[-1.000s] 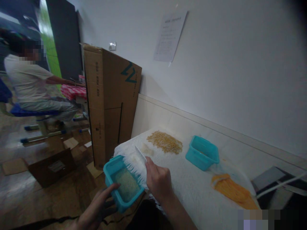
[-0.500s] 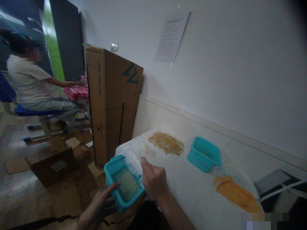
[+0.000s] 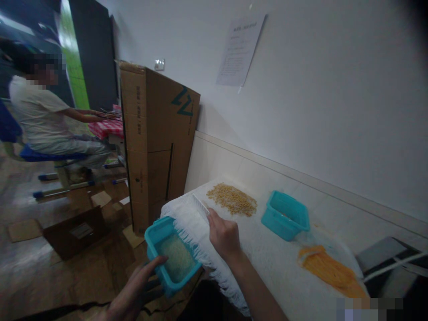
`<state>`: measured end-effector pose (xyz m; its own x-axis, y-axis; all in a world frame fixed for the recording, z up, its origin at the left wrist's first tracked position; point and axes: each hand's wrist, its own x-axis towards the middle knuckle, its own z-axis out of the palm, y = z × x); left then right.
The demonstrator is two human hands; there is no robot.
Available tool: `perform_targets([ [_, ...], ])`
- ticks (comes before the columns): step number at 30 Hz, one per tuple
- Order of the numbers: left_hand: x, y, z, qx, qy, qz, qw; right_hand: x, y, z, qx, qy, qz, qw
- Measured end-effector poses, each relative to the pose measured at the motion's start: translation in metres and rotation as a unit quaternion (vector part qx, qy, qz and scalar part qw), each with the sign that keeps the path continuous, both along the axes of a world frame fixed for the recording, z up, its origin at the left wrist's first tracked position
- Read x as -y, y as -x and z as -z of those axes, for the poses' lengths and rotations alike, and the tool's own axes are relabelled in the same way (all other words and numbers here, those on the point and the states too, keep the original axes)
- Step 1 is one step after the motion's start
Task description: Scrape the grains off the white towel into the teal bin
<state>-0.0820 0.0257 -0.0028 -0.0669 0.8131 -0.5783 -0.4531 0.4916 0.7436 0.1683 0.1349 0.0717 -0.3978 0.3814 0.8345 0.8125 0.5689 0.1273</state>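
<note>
My left hand (image 3: 142, 278) is closed on the near left side of a turquoise plastic tub (image 3: 150, 238), thumb over the rim. Pale, rice-like grains (image 3: 179, 258) cover the bottom of this tub, which is held tilted under the fringed edge of a white cloth (image 3: 264, 263). Between the fingers of my right hand (image 3: 225, 234) is a thin white strip (image 3: 200, 203), pinched at its near end and slanting over the cloth. A heap of yellow soybeans (image 3: 232, 199) lies just beyond the strip.
A second turquoise tub (image 3: 284, 223) stands on the cloth near the wall. Orange cloth (image 3: 329, 269) lies at the right. A tall cardboard box (image 3: 160, 142) leans by the table's far left corner. A person (image 3: 40, 116) sits at another table, far left.
My right hand has moved away from the tub, up and to the right, with the white strip. The small pale patch near the soybeans no longer shows. My left hand and tub stay put.
</note>
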Motion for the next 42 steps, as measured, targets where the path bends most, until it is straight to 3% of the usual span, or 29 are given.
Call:
perform_targets([
  [5, 0.0, -0.003, -0.005, -0.001, 0.0, -0.008, 1.0, -0.007, 0.001, 0.005, 0.033, 0.015, 0.014, 0.999],
  [13, 0.003, -0.002, -0.011, 0.012, 0.001, 0.004, 1.0, 0.011, 0.006, 0.003, 0.03, 0.016, -0.047, 0.998],
  [22, -0.001, -0.003, -0.009, -0.007, 0.005, 0.009, 1.0, 0.0, 0.01, 0.012, 0.043, 0.063, -0.028, 0.997],
  [28, 0.0, -0.003, -0.013, 0.006, 0.008, 0.0, 1.0, 0.029, 0.014, 0.009, 0.049, 0.104, -0.095, 0.989],
  [36, -0.004, 0.001, -0.002, -0.001, 0.021, 0.006, 1.0, 0.071, 0.025, 0.003, 0.016, 0.092, -0.183, 0.979],
  [39, -0.002, 0.001, -0.006, 0.012, 0.005, 0.009, 1.0, 0.067, 0.011, -0.002, -0.001, 0.08, -0.166, 0.983],
  [42, -0.004, -0.001, -0.005, 0.004, 0.007, -0.005, 1.0, 0.05, -0.022, -0.003, -0.023, 0.025, -0.074, 0.997],
])
